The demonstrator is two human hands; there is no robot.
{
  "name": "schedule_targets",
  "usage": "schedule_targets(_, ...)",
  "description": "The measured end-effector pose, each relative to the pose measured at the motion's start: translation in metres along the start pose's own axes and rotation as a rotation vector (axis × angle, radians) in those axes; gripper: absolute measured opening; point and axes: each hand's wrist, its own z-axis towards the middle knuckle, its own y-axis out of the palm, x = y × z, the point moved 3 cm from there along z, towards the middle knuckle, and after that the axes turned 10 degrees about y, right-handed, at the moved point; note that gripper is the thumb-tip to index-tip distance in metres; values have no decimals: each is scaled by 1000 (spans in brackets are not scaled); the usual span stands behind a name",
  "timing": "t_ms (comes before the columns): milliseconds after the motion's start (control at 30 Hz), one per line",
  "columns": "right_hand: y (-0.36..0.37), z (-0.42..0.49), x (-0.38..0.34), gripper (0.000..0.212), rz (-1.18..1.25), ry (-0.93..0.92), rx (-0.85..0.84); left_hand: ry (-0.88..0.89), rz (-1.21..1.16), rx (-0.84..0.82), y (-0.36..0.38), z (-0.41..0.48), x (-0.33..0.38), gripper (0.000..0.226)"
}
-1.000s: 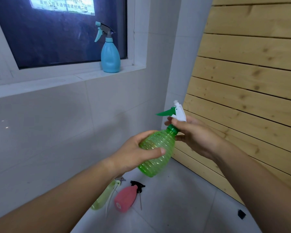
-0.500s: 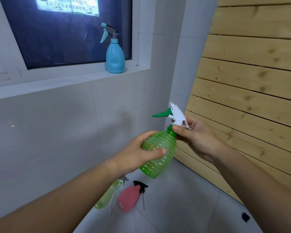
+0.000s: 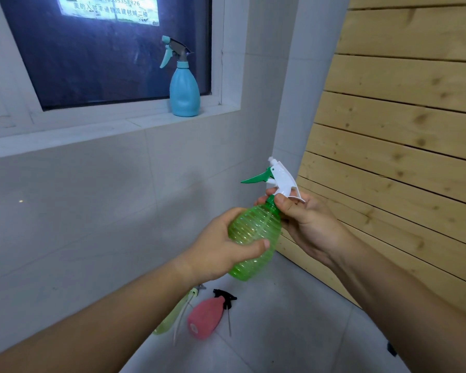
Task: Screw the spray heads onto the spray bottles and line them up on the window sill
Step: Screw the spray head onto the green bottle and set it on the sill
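Green bottle [image 3: 253, 238] held in mid-air, tilted, neck up and to the right, well above the floor [image 3: 293, 332]. Left hand [image 3: 221, 254] wrapped round its ribbed belly, thumb across the front. Right hand [image 3: 304, 224] pinched at the neck, fingers closed on the green collar just under the white spray head [image 3: 281, 179]. Head seated on the neck, green trigger pointing left, nozzle up and left; how far screwed home, impossible to tell.

Up on the sill [image 3: 92, 133], blue bottle [image 3: 184, 90] upright near the right end, close to the window frame, grey-and-teal head fitted, trigger facing left. Dark window pane behind it.

Down on the floor, below the hands, near the tiled wall: pink bottle [image 3: 205, 317] lying on its side, black head [image 3: 223, 296] at its neck, thin dip tube running down alongside. Just left of it, yellow bottle [image 3: 170, 317] also on its side, partly hidden behind the left forearm, pale tube trailing beside it. Whether either head is screwed on, not clear.

Wooden slat wall [image 3: 401, 130] on the right, meeting the floor at the corner.
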Motion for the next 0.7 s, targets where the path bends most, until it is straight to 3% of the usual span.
schedule_targets(200, 5, 8, 6, 31, 61, 45, -10, 89, 203, 41, -14, 6, -1, 50)
schedule_targets(300, 8, 12, 9, 36, -80, 69, 56, 45, 61, 172, -30, 15, 4, 53)
schedule_targets(367, 14, 16, 12, 36, -282, 65, 107, 27, -60, 269, -43, 25, 9, 36)
schedule_targets(467, 42, 30, 8, 34, -443, -3, 36, 84, -40, 344, -68, 45, 17, 29)
schedule_targets(700, 106, 132, -35, 37, -458, -189, 66, 208, 73, 425, -143, 103, 57, 41)
